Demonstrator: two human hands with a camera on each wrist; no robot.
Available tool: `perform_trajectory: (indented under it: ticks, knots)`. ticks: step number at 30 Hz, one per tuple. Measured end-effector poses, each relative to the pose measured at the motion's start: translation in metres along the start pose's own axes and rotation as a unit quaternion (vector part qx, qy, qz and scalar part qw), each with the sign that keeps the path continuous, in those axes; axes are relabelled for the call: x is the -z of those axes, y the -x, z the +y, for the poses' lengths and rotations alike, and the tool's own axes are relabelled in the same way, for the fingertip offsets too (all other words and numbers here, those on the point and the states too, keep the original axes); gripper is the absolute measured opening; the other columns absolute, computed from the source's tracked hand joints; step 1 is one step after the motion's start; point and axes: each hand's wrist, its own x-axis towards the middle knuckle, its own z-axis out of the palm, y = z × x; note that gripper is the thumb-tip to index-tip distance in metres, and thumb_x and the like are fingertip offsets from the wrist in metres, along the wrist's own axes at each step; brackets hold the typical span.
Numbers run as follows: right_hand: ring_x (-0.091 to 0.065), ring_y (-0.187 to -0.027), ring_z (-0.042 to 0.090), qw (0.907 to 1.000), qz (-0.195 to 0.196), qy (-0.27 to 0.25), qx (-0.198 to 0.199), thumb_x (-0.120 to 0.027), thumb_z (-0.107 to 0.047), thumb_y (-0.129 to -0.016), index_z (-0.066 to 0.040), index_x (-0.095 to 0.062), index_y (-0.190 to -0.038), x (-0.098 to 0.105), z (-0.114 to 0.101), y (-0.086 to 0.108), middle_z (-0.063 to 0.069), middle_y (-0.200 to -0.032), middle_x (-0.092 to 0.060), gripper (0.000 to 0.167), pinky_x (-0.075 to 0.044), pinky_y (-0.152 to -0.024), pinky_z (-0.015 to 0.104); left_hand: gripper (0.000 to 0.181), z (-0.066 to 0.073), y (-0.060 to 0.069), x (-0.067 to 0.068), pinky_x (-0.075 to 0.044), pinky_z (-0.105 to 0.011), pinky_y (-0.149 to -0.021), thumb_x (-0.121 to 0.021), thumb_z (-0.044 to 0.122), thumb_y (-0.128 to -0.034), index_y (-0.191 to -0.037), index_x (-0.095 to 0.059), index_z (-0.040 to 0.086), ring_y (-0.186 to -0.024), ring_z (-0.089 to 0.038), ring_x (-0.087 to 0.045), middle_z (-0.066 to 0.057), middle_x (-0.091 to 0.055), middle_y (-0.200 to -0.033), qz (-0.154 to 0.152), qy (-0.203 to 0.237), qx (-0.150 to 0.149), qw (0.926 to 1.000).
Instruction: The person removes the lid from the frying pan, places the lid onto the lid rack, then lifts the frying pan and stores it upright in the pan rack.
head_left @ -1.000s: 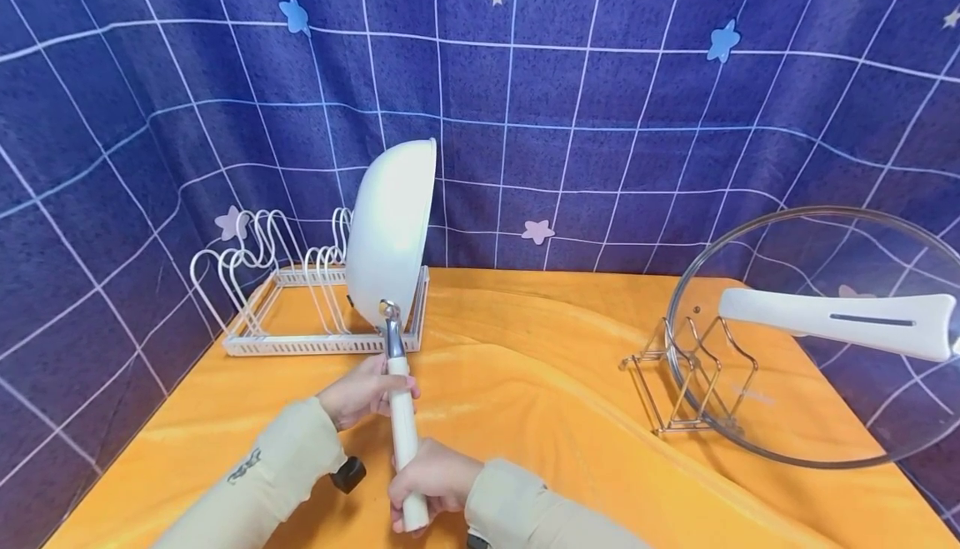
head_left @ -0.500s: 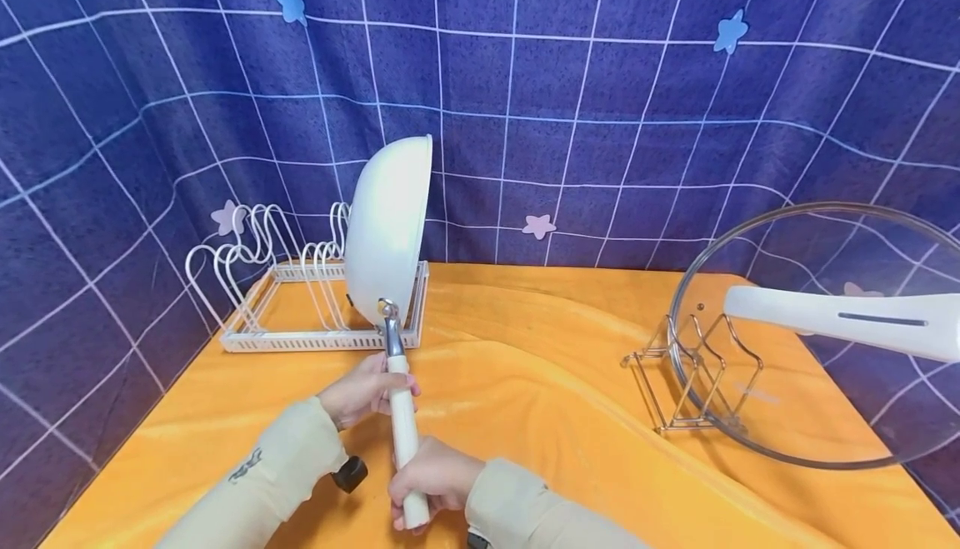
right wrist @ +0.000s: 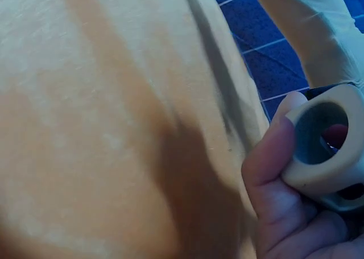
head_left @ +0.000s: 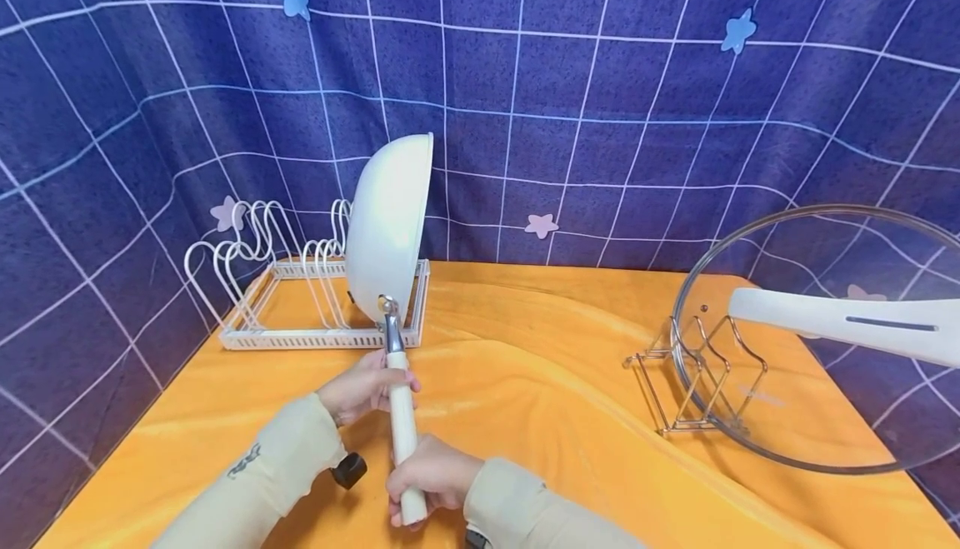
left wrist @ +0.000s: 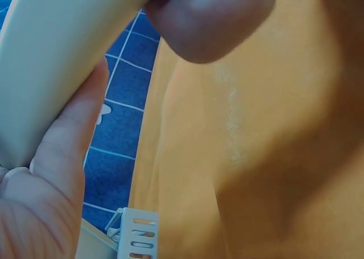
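A white wok [head_left: 388, 224] stands on its side, tilted, at the right end of a white dish rack [head_left: 300, 338]. Its long cream handle [head_left: 402, 428] points toward me. Near the metal neck, my left hand [head_left: 363, 388] holds the handle, thumb across the top. My right hand [head_left: 437, 476] grips the far lower end. In the left wrist view, the left thumb [left wrist: 62, 151] lies along the handle [left wrist: 62, 54]. The right wrist view shows the handle's hollow end [right wrist: 298, 176] in the right hand [right wrist: 284, 208]. The wok's inside faces right, hidden from me.
Several white wire loops [head_left: 255, 241] rise from the rack's left part. At right, a large glass lid [head_left: 810, 262] with a white handle [head_left: 855, 324] stands upright in a small metal wire rack [head_left: 686, 426]. An orange cloth [head_left: 540, 382] covers the table; a blue curtain [head_left: 487, 74] hangs behind.
The head view has shifted slightly. Both hands keep their hold on the handle, and the wok stays in about the same place at the rack.
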Motion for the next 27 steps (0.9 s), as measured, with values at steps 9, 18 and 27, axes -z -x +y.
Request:
perform_trajectory:
  ticks: [9,18,27]
  knots:
    - [-0.055,-0.047,0.016,0.9998,-0.004,-0.017,-0.002,-0.055,0.008,-0.067,-0.006,-0.043,-0.092,-0.005,0.001,-0.002,0.009,-0.058,-0.055,0.031,-0.046,-0.041,0.025,0.011,0.0,0.004,0.004,-0.055,-0.033,-0.072,-0.048,0.003,-0.0925,-0.101,-0.043,0.006,-0.079,-0.019,-0.065,-0.004,-0.064,-0.086,0.007,-0.001,0.009,0.9999]
    - [-0.057,-0.048,0.017,0.9992,0.037,0.01,0.009,-0.061,0.007,-0.065,-0.004,-0.046,-0.095,-0.014,0.005,-0.011,0.012,-0.063,-0.059,0.035,-0.053,-0.046,0.031,0.01,-0.003,0.008,0.014,-0.056,-0.035,-0.073,-0.05,0.002,-0.0929,-0.099,-0.043,0.005,-0.077,-0.022,-0.067,-0.006,-0.063,-0.086,0.0,0.012,0.021,0.9997]
    - [-0.062,-0.059,0.022,0.9935,0.088,0.063,0.034,-0.071,0.003,-0.064,-0.003,-0.051,-0.089,-0.017,0.003,-0.018,0.011,-0.077,-0.056,0.033,-0.055,-0.052,0.041,0.007,-0.002,0.005,0.017,-0.056,-0.035,-0.072,-0.044,0.001,-0.0952,-0.102,-0.042,0.002,-0.075,-0.022,-0.067,-0.005,-0.062,-0.087,0.012,-0.001,0.027,0.9996]
